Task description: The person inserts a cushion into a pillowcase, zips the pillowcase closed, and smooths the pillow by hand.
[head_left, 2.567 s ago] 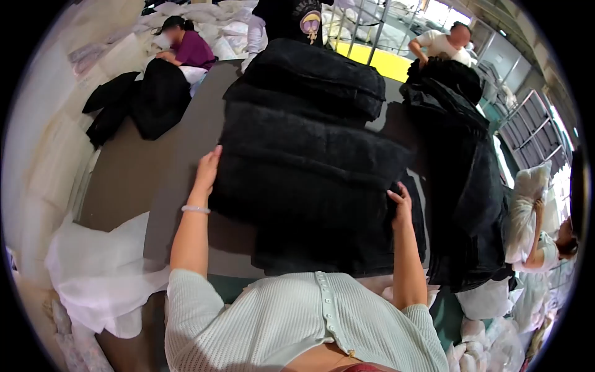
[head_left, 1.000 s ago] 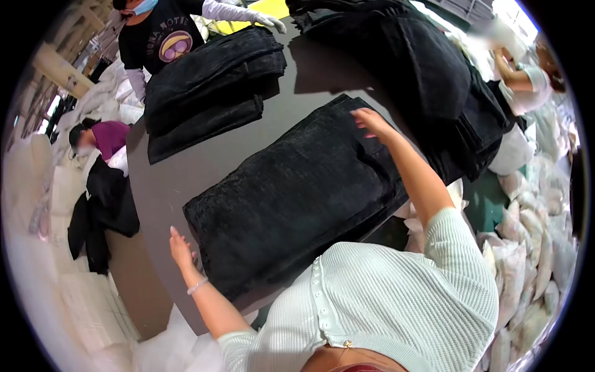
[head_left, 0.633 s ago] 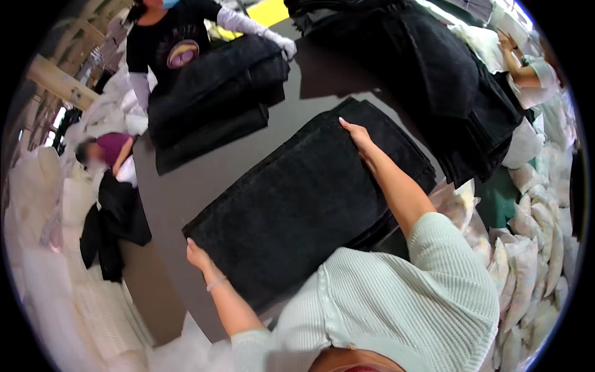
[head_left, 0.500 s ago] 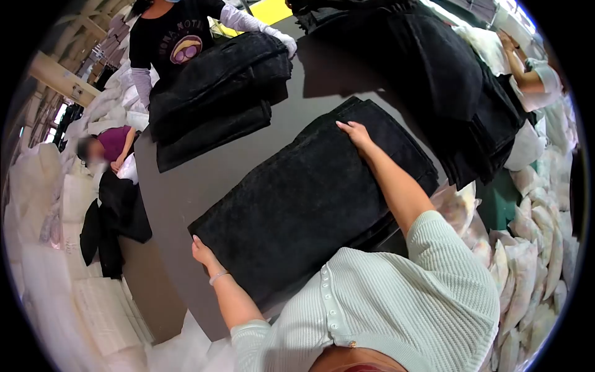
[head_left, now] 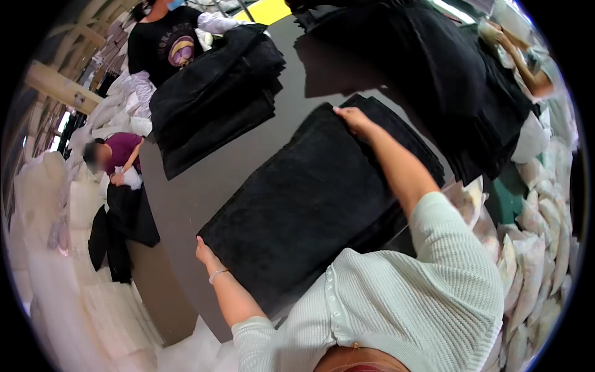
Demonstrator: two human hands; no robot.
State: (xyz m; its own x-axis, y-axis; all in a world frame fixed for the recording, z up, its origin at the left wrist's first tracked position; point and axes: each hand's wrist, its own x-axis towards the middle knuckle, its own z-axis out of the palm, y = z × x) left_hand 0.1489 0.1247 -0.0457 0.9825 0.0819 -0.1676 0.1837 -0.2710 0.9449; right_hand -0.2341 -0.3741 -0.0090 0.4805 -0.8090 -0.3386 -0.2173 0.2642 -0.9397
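Observation:
A wide piece of folded black cloth (head_left: 285, 204) lies across a stack on the grey table in front of me. My left hand (head_left: 207, 253), a pale bracelet at its wrist, grips the cloth's near-left corner; its fingers are partly hidden by the edge. At the far edge, my right hand (head_left: 353, 119) pinches the cloth with the thumb on top. More folded black layers (head_left: 387, 121) show beyond my right wrist and under the cloth.
Across the table (head_left: 204, 198), a person in a black T-shirt (head_left: 162, 53) stands behind another black cloth pile (head_left: 214, 99). A large black heap (head_left: 427, 68) covers the far right. At left, a person in purple (head_left: 124, 152) bends over black cloth. Stuffed bags (head_left: 527, 266) line the right.
My right hand has shifted slightly left and up with the cloth's far edge, baring more of the layers beneath. The person across has moved their arm back over their pile. The view has shifted slightly.

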